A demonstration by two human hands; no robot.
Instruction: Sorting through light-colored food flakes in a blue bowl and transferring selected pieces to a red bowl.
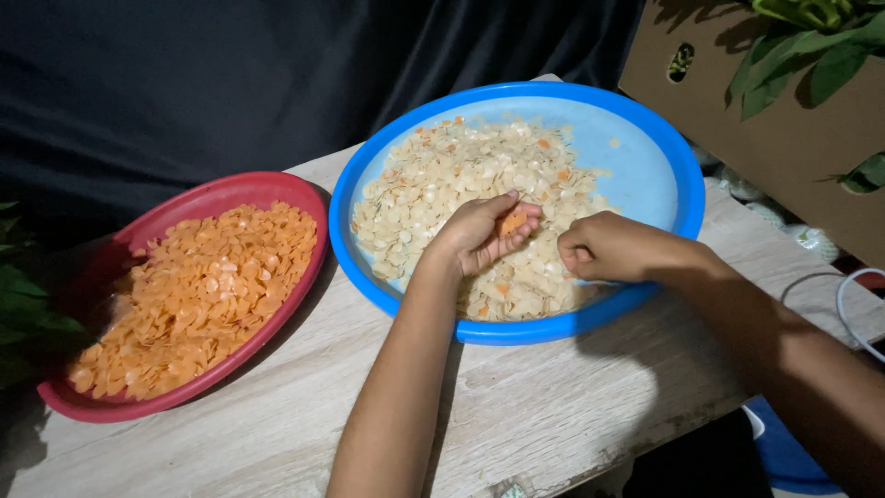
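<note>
2 hands are working over the blue bowl (678, 166) at the centre of the frame, sorting orange chips out of the pale chips (442, 180). The left hand (479, 235) is cupping, fingers curled loosely around a few orange chips (512, 221) lying in its palm. The right hand (604, 247), just to the right, is pressing its fingertips together low on the pile, seemingly pinching another piece, though what it grips is hidden. Judging from this, picking is mid-way: scattered orange bits are lying among the pale ones toward the bowl's upper edge. Next, the gathered chips likely need carrying left to the red bowl (64, 401), piled with orange chips.
</note>
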